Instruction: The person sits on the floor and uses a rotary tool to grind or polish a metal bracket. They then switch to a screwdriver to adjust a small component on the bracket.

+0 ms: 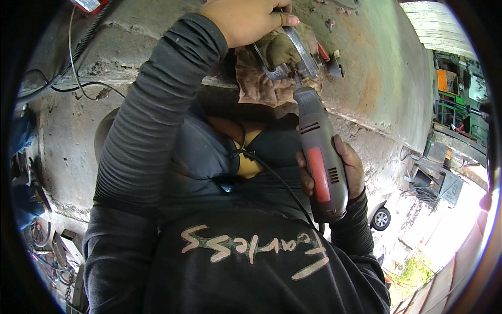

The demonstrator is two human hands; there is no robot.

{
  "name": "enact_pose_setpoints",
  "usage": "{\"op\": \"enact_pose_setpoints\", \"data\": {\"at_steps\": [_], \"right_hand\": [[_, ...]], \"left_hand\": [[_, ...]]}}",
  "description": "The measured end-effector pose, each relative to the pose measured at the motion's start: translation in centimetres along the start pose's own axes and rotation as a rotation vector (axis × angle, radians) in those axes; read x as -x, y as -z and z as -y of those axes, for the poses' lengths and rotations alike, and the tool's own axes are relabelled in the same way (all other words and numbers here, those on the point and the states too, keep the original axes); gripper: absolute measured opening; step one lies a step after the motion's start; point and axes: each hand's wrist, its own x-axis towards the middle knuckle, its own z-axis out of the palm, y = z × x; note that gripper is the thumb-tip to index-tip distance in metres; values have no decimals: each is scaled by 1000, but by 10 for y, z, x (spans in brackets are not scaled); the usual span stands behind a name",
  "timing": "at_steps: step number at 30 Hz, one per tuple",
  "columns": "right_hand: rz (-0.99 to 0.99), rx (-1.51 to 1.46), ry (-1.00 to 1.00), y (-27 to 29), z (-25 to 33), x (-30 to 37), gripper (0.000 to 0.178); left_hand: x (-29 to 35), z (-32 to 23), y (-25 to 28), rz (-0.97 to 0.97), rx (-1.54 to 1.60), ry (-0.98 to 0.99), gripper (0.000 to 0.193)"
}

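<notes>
My right hand [349, 166] is wrapped around a corded rotary tool [324, 152], dark grey with a red side panel. The tool's narrow nose points away from me, its tip close to a grey metal part [300, 49] with angled arms; whether they touch I cannot tell. At the top, my left hand [243, 22] is closed, thumb and fingers pinching the far end of that part. A stained brown cloth [256, 86] lies under the metal part at the worktop's near edge.
The worn concrete worktop [371, 68] curves across the top. On it lie a small red-handled tool [323, 52] and a small key-like piece [330, 25]. The black power cord [280, 180] crosses my lap. Cables [78, 89] run at the left; a wheel [381, 219] shows at the right.
</notes>
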Motion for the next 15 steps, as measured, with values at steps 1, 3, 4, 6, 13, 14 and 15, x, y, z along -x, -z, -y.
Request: {"op": "enact_pose_setpoints", "data": {"at_steps": [1,3,4,6,13,14,15], "right_hand": [[46,16,13,0,0,1,58],[41,40,19,-1,-1,6,58],[32,49,17,-1,-1,8,58],[113,7,26,-1,-1,8,58],[92,-6,-5,1,4,-2,59],[105,-29,-7,2,3,0,58],[118,-53,-10,3,2,4,58]], "left_hand": [[0,0,0,-2,5,1,31],[2,-1,0,-3,-12,16,31],[2,-1,2,8,-15,22,31],[2,-2,6,45,-14,28,31],[6,-9,7,18,-1,37,30],[5,-8,7,18,8,35,30],[5,-6,6,16,9,32,30]]}}
